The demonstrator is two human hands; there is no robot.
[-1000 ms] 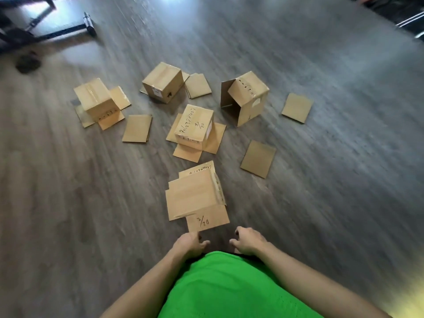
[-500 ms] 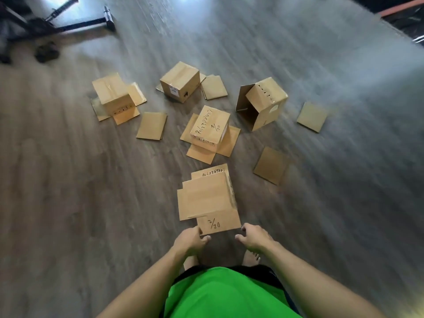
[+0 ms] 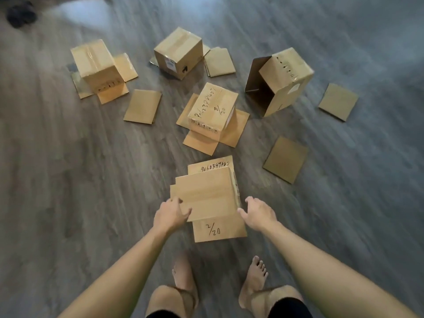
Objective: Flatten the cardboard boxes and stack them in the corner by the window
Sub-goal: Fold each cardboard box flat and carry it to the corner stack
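Note:
A brown cardboard box (image 3: 207, 193) with "2/20" written on its near flap stands on the dark floor right in front of me, flaps spread out. My left hand (image 3: 171, 214) touches its near left corner, fingers relaxed. Close beside the near right corner hovers my right hand (image 3: 258, 213), fingers spread; contact is unclear. Behind it stands a second box (image 3: 212, 111) with handwriting on top. Further back are a left box (image 3: 96, 65), a taped box (image 3: 180, 52) and an open box (image 3: 283, 80) lying on its side.
Several loose flat cardboard squares lie about: one at the left (image 3: 143, 106), one at the back (image 3: 219, 61), one at the right (image 3: 285, 159), one far right (image 3: 338, 102). My bare feet (image 3: 257, 274) stand just behind the near box. A dark object (image 3: 20, 13) lies far left.
I have bent down; both hands moved forward from near my body to the two near corners of the closest box. The camera came closer to the floor.

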